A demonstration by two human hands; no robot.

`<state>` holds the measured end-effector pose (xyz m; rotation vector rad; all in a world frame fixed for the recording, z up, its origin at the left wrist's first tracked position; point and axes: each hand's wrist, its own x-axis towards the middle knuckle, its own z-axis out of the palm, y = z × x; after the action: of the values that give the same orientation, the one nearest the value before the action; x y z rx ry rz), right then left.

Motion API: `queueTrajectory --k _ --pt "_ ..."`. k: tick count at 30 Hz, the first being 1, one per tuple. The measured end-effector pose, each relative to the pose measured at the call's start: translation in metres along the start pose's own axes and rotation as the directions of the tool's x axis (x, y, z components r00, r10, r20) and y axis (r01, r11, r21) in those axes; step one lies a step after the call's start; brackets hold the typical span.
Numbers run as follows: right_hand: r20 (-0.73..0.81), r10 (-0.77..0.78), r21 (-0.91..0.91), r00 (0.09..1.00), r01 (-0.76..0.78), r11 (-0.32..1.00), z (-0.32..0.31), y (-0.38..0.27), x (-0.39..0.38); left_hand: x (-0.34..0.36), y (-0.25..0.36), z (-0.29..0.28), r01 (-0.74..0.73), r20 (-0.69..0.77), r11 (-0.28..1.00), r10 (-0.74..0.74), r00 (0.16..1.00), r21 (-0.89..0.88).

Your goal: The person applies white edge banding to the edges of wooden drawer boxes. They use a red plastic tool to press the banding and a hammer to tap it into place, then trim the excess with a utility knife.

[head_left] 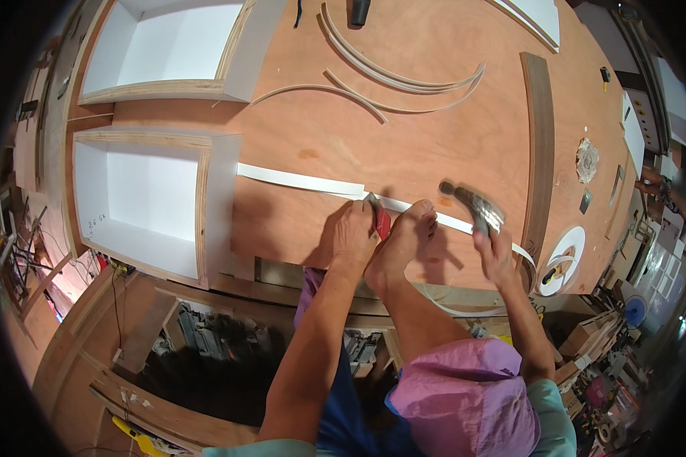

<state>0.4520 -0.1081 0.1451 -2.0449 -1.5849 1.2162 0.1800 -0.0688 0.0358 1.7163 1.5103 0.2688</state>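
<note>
My left hand point(353, 232) is closed on a red-handled blade point(381, 218), whose grey end meets a white edging strip point(301, 180) on the tabletop; its exact kind is partly hidden by my fingers. In my right hand point(496, 255) is a hammer point(482, 211), gripped by the handle, with its head raised toward the left and blurred by motion. My bare foot point(408, 236) rests on the strip between the two hands. Farther right, the strip runs on toward a white roll point(564, 259) near the table's edge.
Two open white boxes with plywood edges point(206, 206) stand at the left. Curved strips point(404, 85) lie at the far side. A brown board point(537, 145) lies at the right, beside a crumpled clear piece point(586, 160). Below the table's near edge are shelves holding metal parts point(206, 335).
</note>
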Motion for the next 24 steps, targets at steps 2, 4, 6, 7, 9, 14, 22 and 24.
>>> queueTrajectory --k 2,4,6,7,9,14,22,24 --pt "0.044 -0.411 -0.083 0.910 0.414 0.907 -0.001 -0.029 -0.024 0.000 0.001 0.000 -0.026 -0.002 1.000 0.026 1.000 0.008" --pt "0.151 -0.404 -0.019 0.902 0.411 0.911 0.000 -0.041 -0.036 0.000 -0.001 0.001 -0.067 -0.009 0.998 0.067 0.998 0.018" --pt "0.181 -0.396 -0.039 0.900 0.409 0.912 0.010 -0.043 -0.038 0.002 -0.003 0.007 -0.064 -0.011 0.997 0.065 0.998 0.032" --pt "0.200 -0.365 -0.066 0.909 0.384 0.921 0.009 -0.044 -0.037 0.003 -0.004 0.011 -0.039 -0.004 0.998 0.040 0.999 0.043" --pt "0.239 -0.292 -0.117 0.926 0.326 0.938 0.007 -0.046 -0.034 0.004 -0.002 0.010 -0.033 -0.004 0.999 0.034 0.999 0.038" --pt "0.248 -0.424 -0.157 0.871 0.468 0.870 0.008 -0.056 -0.031 0.004 0.005 -0.005 0.014 0.159 0.999 -0.021 0.987 0.047" --pt "0.168 -0.452 -0.091 0.876 0.471 0.878 0.016 -0.062 -0.033 0.003 0.000 0.001 -0.055 0.023 0.998 0.055 0.998 0.006" --pt "0.160 -0.488 -0.171 0.858 0.511 0.842 0.020 -0.055 -0.031 0.005 0.002 0.000 -0.001 0.083 0.999 -0.002 0.997 0.033"
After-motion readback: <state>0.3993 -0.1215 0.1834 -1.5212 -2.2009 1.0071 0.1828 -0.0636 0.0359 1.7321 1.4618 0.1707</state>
